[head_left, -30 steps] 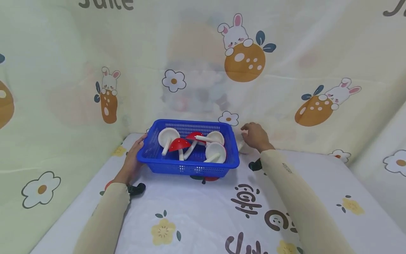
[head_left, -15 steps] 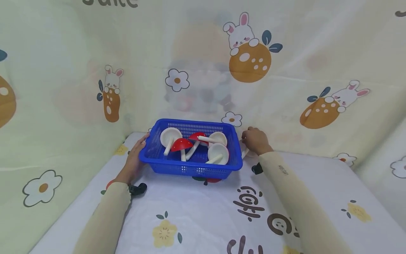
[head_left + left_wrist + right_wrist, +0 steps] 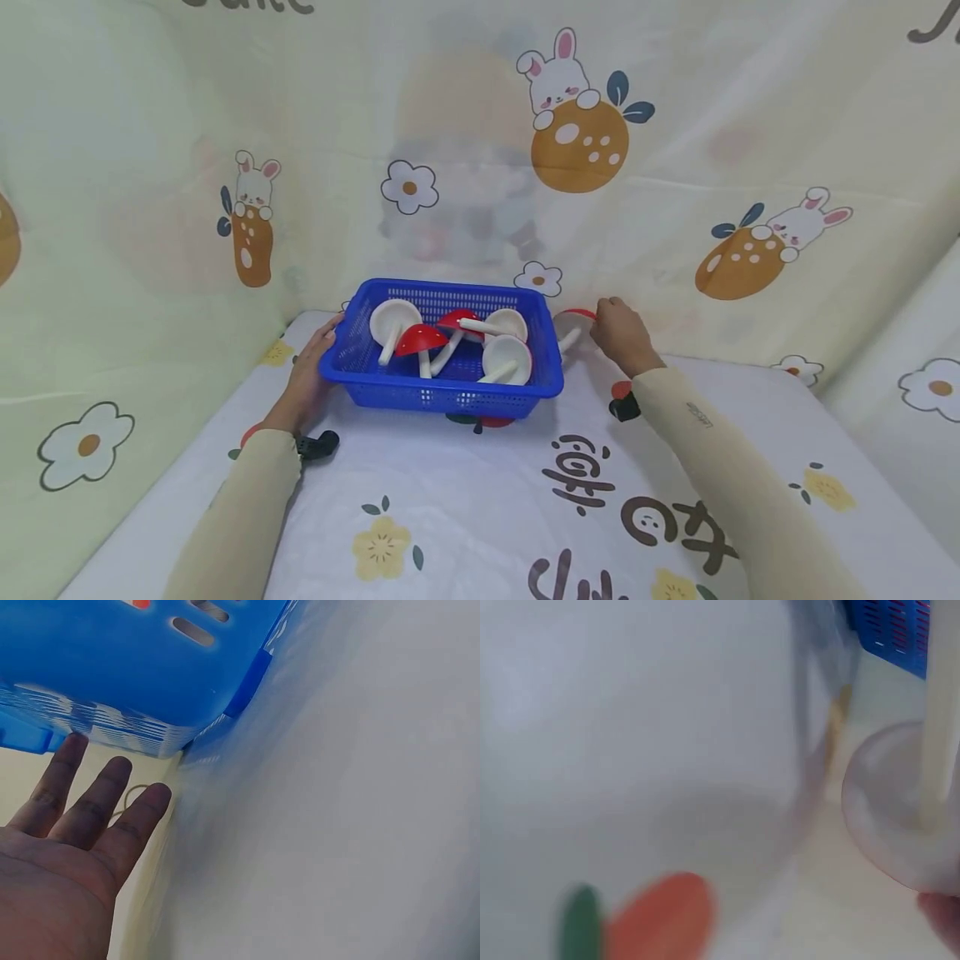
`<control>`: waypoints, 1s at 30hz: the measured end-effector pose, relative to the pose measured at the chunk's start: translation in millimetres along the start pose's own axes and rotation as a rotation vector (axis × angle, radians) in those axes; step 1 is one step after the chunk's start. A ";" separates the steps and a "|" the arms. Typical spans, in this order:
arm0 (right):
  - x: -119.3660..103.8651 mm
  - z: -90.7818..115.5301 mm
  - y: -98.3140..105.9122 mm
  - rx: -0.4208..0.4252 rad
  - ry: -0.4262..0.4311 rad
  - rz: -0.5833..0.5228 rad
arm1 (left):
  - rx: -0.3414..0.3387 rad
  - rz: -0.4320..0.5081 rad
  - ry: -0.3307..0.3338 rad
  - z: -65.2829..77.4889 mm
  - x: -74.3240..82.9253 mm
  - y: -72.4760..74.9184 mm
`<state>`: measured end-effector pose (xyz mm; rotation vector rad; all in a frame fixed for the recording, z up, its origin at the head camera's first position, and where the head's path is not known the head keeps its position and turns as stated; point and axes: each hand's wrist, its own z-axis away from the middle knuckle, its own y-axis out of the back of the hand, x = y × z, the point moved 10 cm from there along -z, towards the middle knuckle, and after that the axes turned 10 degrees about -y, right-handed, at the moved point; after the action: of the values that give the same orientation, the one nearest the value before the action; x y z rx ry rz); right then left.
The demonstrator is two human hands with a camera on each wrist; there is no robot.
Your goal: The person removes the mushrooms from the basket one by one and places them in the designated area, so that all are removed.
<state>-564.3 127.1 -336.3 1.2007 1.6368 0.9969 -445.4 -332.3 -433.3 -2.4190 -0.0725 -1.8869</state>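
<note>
A toy mushroom (image 3: 567, 340) with a red cap and white underside hangs just off the right end of the blue basket (image 3: 386, 398). My right hand (image 3: 628, 340) pinches it by the cap's edge; in the right wrist view the pale cap (image 3: 881, 799) shows its stem pointing up, with a fingertip (image 3: 941, 919) at the rim. Inside the basket lie several more toy mushrooms (image 3: 422, 339), some with white undersides up. My left hand (image 3: 306, 379) is against the basket's left side, and the left wrist view shows its fingers (image 3: 135, 817) straight and spread beside the wall.
The basket stands at the back of a table covered with a white printed cloth (image 3: 450, 492). Behind it hangs a cream curtain (image 3: 337, 108) with rabbit and flower prints, close to the basket's back and to my right hand.
My right hand has closed on the mushroom beside the basket, raised it and drawn it slightly right, so its red cap edge shows. The left hand stays at the basket's left side.
</note>
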 end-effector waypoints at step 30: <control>-33.7 42.4 22.7 -0.201 0.060 -0.134 | -0.025 0.018 0.013 5.2 6.6 -5.1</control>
<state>-511.9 104.3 -322.7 0.9237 1.5980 1.0921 -439.2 -326.9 -428.0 -2.4149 -0.0257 -1.9065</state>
